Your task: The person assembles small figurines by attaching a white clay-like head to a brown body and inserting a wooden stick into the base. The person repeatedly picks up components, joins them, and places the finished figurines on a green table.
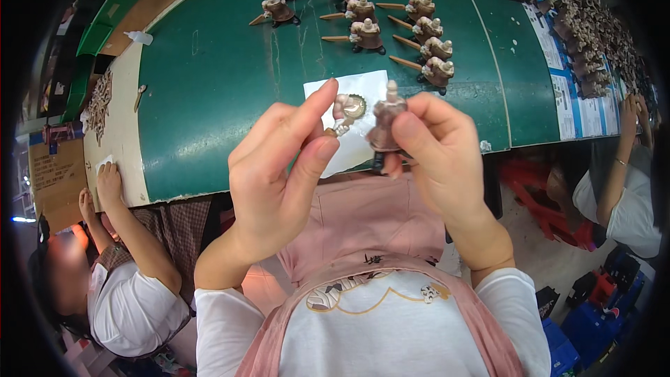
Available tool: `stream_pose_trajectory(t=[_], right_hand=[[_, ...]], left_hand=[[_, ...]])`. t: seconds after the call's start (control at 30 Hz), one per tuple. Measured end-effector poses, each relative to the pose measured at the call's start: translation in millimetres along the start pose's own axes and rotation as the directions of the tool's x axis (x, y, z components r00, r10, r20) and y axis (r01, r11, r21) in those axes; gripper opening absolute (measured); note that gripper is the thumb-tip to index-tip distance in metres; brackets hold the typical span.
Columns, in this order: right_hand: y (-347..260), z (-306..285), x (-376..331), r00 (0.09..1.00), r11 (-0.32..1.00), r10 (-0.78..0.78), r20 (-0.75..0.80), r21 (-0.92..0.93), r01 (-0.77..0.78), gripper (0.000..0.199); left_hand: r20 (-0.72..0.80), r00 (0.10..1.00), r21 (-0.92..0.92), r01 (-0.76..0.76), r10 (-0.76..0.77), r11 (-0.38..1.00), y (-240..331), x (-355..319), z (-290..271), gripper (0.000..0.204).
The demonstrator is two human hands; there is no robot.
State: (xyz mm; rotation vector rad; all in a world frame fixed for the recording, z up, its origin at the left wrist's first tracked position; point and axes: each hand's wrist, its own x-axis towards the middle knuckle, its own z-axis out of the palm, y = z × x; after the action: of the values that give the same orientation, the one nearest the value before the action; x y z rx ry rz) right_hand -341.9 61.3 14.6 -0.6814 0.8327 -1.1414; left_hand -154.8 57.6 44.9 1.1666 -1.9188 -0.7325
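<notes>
The right hand [436,146] pinches a small brown figurine [386,126] between thumb and fingers, holding it upright with its pale head on top and its dark base showing below the thumb. The left hand [279,167] is raised just beside it, thumb and forefinger closed on a small pale part with a round golden disc [351,108]; the other fingers are loosely curled behind. The disc and the figurine are very near each other, but whether they touch cannot be told.

Both hands are lifted above the near edge of the green table [209,91]. Directly behind them, on the table, lies a white sheet of paper [349,87], close to the near edge. Further in, toward the far edge, stand rows of finished figurines [426,35] of the same brown kind, each with a slim wooden stick jutting to the left. More such figures crowd the table's far right corner [586,35], over printed sheets.

At the left end of the table another person's hand [108,181] rests on the pale edge. At the right, a second person's raised hand [628,108] shows beside the table.
</notes>
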Motion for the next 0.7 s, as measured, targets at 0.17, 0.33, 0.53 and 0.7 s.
stream_pose_trajectory(t=[0.17, 0.33, 0.53, 0.7], right_hand=[[16, 18, 7, 0.996, 0.989, -0.064, 0.061, 0.140, 0.055, 0.018], [20, 26, 6, 0.998, 0.989, -0.033, 0.055, 0.146, 0.025, 0.017], [21, 18, 3, 0.994, 0.991, 0.018, 0.109, 0.130, -0.032, 0.016], [25, 30, 5, 0.845, 0.732, -0.496, 0.200, -0.427, 0.531, 0.020]], left_hand=[[-0.047, 0.993, 0.025, -0.105, 0.106, 0.994, 0, -3, -1, 0.043], [-0.034, 0.996, -0.070, -0.086, 0.084, 0.994, -4, -8, -3, 0.042], [0.118, 0.993, -0.251, 0.013, 0.017, 0.968, -15, -9, -11, 0.041], [-0.181, 0.953, 0.146, -0.218, 0.243, 0.965, -20, -11, -15, 0.062]])
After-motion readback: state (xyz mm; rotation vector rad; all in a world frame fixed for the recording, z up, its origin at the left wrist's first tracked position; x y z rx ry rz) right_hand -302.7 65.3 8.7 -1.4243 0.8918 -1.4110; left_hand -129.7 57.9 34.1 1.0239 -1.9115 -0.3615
